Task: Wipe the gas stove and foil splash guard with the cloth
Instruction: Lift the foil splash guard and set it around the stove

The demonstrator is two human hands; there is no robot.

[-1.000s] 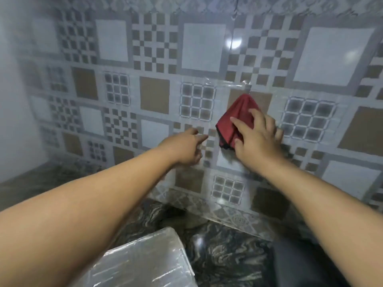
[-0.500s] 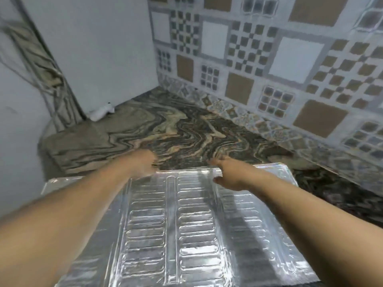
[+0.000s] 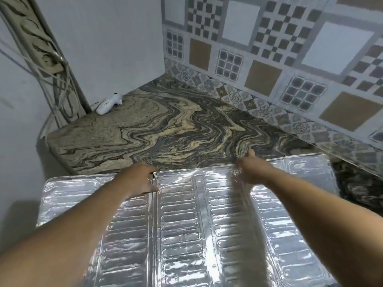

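The foil splash guard [image 3: 186, 224], a shiny ribbed panel with fold lines, fills the lower middle of the head view and leans toward me. My left hand [image 3: 138, 179] grips its far top edge at a fold line. My right hand [image 3: 251, 168] pinches the same edge further right, thumb pointing up. The red cloth and the gas stove are out of view.
A swirled marble counter [image 3: 165, 129] runs behind the guard to a patterned tile wall [image 3: 269, 65] on the right and a plain white wall [image 3: 103, 48] at the back. A white lighter-like tool [image 3: 108, 104] lies in the far left corner beside cables.
One second ago my right hand pressed the red cloth on the tile wall. The view has since swung left and down, and both hands now hold the guard's top edge; the cloth is gone from sight.
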